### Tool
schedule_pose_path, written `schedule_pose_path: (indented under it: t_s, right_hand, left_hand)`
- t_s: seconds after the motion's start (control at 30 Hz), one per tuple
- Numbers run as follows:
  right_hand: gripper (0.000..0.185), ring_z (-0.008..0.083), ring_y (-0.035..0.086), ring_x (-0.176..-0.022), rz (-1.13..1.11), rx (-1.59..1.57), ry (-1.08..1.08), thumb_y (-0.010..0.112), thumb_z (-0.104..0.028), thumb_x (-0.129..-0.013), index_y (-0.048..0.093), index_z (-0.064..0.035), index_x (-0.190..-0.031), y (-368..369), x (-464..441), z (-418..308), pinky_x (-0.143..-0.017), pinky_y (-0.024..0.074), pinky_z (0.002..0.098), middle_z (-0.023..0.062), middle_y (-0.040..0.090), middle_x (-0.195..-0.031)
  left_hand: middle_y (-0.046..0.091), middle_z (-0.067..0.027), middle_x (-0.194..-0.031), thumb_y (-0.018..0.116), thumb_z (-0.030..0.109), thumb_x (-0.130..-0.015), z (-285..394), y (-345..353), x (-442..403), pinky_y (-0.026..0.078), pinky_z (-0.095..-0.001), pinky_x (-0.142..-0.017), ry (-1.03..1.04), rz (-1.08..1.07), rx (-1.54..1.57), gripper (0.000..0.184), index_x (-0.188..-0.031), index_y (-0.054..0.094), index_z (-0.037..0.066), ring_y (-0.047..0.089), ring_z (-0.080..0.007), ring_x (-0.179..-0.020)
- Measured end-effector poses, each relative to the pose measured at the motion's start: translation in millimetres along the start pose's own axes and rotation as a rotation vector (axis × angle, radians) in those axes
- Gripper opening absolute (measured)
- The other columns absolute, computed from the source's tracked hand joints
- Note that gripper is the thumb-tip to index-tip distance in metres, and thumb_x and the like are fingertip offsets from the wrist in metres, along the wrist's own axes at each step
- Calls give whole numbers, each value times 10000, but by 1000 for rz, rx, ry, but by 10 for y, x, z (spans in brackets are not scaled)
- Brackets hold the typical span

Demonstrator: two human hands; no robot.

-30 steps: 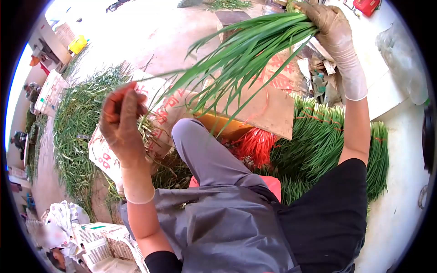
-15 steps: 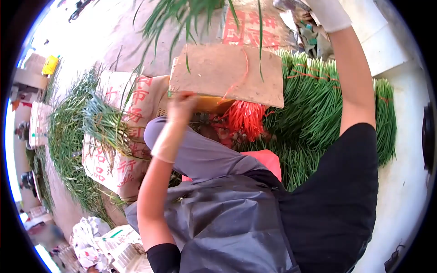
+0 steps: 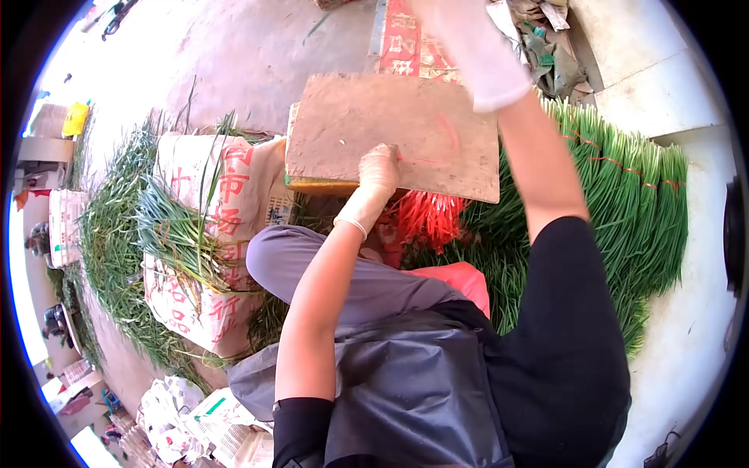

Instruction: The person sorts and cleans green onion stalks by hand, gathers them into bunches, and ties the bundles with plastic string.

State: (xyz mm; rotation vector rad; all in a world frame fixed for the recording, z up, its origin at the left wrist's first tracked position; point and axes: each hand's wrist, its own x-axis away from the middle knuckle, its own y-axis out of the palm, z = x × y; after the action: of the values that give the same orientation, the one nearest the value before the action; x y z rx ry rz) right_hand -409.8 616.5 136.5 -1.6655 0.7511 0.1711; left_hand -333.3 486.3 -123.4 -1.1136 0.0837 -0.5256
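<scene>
My left hand (image 3: 379,167), in a thin pale glove, is closed over the front part of a brown board (image 3: 335,117). A red strand (image 3: 421,161) runs right from its fingertips across the board. My gloved right hand (image 3: 452,23) is blurred at the top edge, above the board's right part; its fingers and anything in them cannot be made out. Red ties (image 3: 431,218) hang in a thick bundle below the board's front edge. Tied bunches of long green stalks (image 3: 616,195) stand to the right.
A pale sack with red print (image 3: 230,183) lies left of my knee, with loose green stalks (image 3: 175,226) on it. More leaves (image 3: 109,242) are heaped on the floor farther left. A white crate (image 3: 226,425) stands at the lower left, and a pale wall (image 3: 698,312) is at the right.
My left hand has moved right onto the board and closed at the red strand. My right arm has swung left, and the green bunch it held up earlier is out of sight.
</scene>
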Motion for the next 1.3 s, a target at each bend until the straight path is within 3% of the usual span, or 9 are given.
schedule_pose_path:
  t_s: [0.1,0.13,0.23,0.7,0.87,0.97,1.07,1.17,1.3]
  right_hand:
    - [354,330,620,-702,-246,-104,38,526,-206,-781,449,13,-1049,810,1098,391,-579,494,460,182,610,-806]
    - [502,323,622,-736,-321,23,-111,530,-228,-795,372,26,-1198,1151,1516,645,-586,497,453,196,616,-831]
    - [740,361,604,-861,-845,-28,291,519,-355,-808,189,17,-1356,1282,2076,740,-780,467,443,232,614,-918]
    - [747,339,622,-783,-673,40,210,527,-312,-823,134,47,-1346,1175,2232,430,-680,504,430,213,609,-882]
    - [312,342,630,-699,-682,168,-55,549,-330,-789,616,-25,-789,1591,2737,597,-613,508,442,196,626,-773]
    - [474,316,630,-740,-1058,-146,-9,544,-422,-797,574,-11,-1032,1011,2305,280,-630,508,386,192,632,-865]
    - [477,283,616,-853,-699,256,-244,541,-377,-813,519,-31,-1140,982,2267,-110,-710,487,388,171,616,-958]
    - [354,272,594,-917,-450,-270,-654,537,-259,-838,532,-88,-1148,615,2276,-1019,-778,462,374,122,609,-965]
    - [306,317,602,-793,-752,-656,-657,518,-273,-850,559,-103,-1102,851,2700,-2517,-661,469,407,151,621,-928]
  left_hand:
    - [638,-122,-911,575,124,-729,-36,-300,-106,497,-366,-748,-52,-88,-56,126,-828,650,107,612,-290,-881]
    - [642,-126,-893,596,174,-718,-124,-266,-173,490,-371,-764,-87,-100,-56,140,-825,664,117,613,-277,-878]
    - [643,-129,-878,625,241,-705,-233,-320,-142,481,-376,-770,-115,-113,86,187,-849,666,128,614,-277,-865]
    - [648,-140,-812,596,229,-727,-372,-526,-415,477,-339,-722,-138,-373,331,261,-910,644,50,627,-226,-738]
    - [628,-165,-929,565,267,-744,-709,-221,-434,475,-413,-774,117,-87,214,255,-903,672,99,603,-322,-882]
    - [620,-166,-970,603,259,-723,-743,-1088,160,458,-397,-791,-23,-62,108,337,-1004,628,76,581,-322,-928]
    - [634,-137,-897,622,250,-748,-1160,-1597,962,459,-314,-753,-18,134,364,338,-1022,612,52,601,-217,-859]
    - [617,-54,-822,617,160,-783,-1721,-1871,1942,440,-225,-697,-154,409,931,246,-976,615,7,553,-98,-770]
    - [612,-60,-811,658,143,-747,-2809,-1647,2967,468,-250,-632,-638,1009,1002,221,-919,609,13,561,-118,-678]
